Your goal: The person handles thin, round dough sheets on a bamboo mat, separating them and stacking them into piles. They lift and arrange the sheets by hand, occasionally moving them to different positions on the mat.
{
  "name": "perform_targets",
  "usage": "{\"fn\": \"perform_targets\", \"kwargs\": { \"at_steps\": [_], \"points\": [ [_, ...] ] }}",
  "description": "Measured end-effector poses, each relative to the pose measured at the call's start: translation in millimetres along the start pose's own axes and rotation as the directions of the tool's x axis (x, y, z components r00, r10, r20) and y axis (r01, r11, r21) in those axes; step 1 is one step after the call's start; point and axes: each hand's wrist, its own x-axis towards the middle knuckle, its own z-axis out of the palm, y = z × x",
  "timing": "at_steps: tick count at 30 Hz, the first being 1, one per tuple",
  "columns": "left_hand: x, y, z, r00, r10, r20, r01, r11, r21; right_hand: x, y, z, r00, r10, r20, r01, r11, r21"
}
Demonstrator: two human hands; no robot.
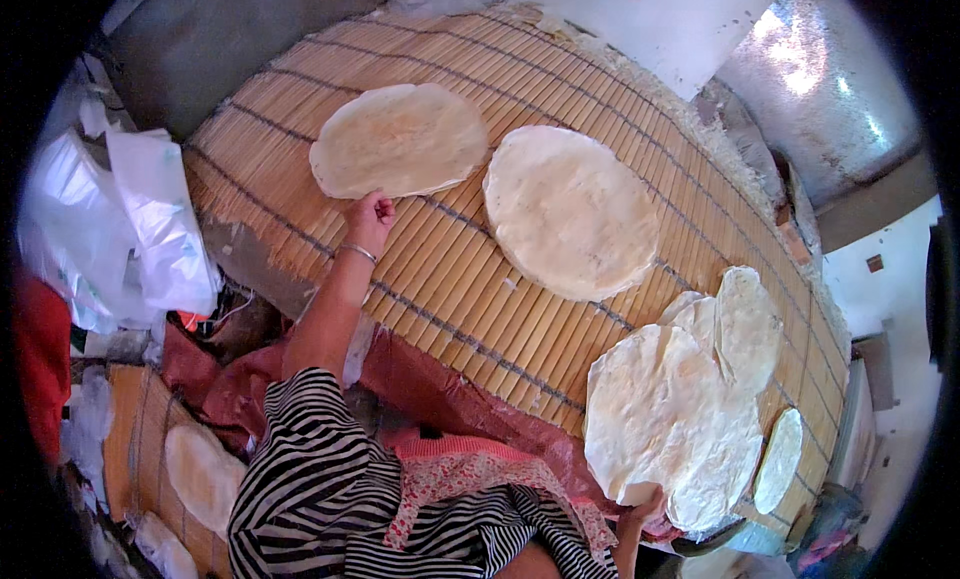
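My left hand (371, 213) has its fingers curled at the near edge of a round, thin flatbread (401, 140) in the upper left. That bread lies flat on a bamboo slat mat (435, 267), with other edges showing just beneath it. Right of it, apart from both hands, rests a second round flatbread (570, 211). At the lower right, my right hand (643, 510) grips the near edge of a large flatbread (645, 414). This one overlaps several other sheets, among them a folded flatbread (748, 327). Part of the right hand is hidden behind the bread's edge.
A small oval piece of bread (778, 459) lies at the mat's right side. Clear plastic bags (157, 211) hang at the left. Below them, a smaller mat (127, 436) carries another flatbread (202, 474). Reddish cloth (450, 387) runs along the near edge.
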Motion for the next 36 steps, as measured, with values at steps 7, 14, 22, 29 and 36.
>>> {"fn": "perform_targets", "kwargs": {
  "at_steps": [7,14,22,29,36],
  "points": [
    [-149,-43,-70,0.988,0.127,-0.082,-0.117,0.986,0.122,-26,-17,31,0.996,-0.082,-0.033,0.076,0.984,-0.164],
    [-212,-41,-109,0.825,-0.547,0.142,0.564,0.808,-0.169,-6,-7,11,0.997,0.035,0.063,-0.033,0.999,-0.022],
    [-150,-22,-57,0.492,0.455,0.742,-0.531,-0.518,0.671,-36,-36,37,0.969,0.145,0.201,-0.124,0.986,-0.111],
    [-89,-32,-62,0.72,0.292,0.629,-0.31,-0.677,0.668,-54,-100,76,0.932,-0.195,0.306,0.237,0.966,-0.106],
    [-65,-39,-68,0.683,0.291,0.67,-0.429,-0.582,0.691,-84,-230,189,0.591,-0.469,0.656,0.696,0.708,-0.12]
  ]
}}
